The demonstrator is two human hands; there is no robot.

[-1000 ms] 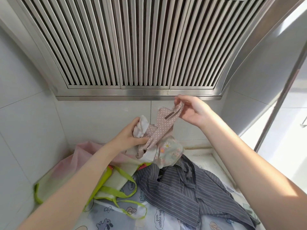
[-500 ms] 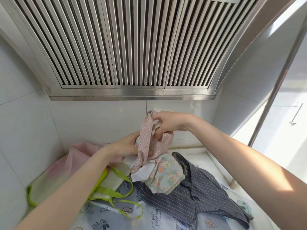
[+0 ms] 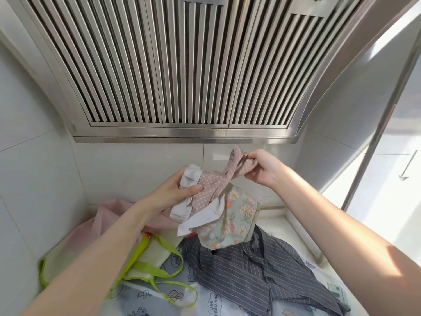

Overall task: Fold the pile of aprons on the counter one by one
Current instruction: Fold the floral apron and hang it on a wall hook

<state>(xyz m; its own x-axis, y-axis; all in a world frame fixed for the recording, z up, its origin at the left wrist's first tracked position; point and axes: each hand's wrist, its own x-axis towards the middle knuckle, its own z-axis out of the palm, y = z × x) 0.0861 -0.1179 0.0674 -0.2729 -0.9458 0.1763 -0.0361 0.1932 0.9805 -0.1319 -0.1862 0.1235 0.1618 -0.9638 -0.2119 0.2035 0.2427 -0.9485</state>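
The apron (image 3: 218, 201) is held up in the air above the pile on the counter, bunched and twisted between two bare hands, below the front edge of the range hood (image 3: 182, 65). Its pink polka-dot strap (image 3: 230, 173) forms the long axis, running from the left hand (image 3: 180, 190) up and to the right into the right hand (image 3: 259, 166), so the cloth slopes upward toward the right. From the middle of that span a floral panel with white edging sags down, its lower end hanging just above, perhaps brushing, the grey striped apron (image 3: 250, 267); the view does not settle whether they touch.

The left hand grips the lower, bulkier end, thumb pressed across the dotted fabric and fingers wrapped behind a wad of white lining. The right hand pinches the strap's upper end with curled fingers, a short tip of fabric poking up past them.

On the counter (image 3: 280, 226) the grey striped apron lies spread and crumpled, its long side running from centre toward the lower right. To its left lies a pale apron with lime-green straps (image 3: 159, 272), looped loosely, and behind that a pink one (image 3: 109, 215) against the tiled wall (image 3: 34, 179). A light printed one (image 3: 173, 299) with cartoon drawings lies under them all.
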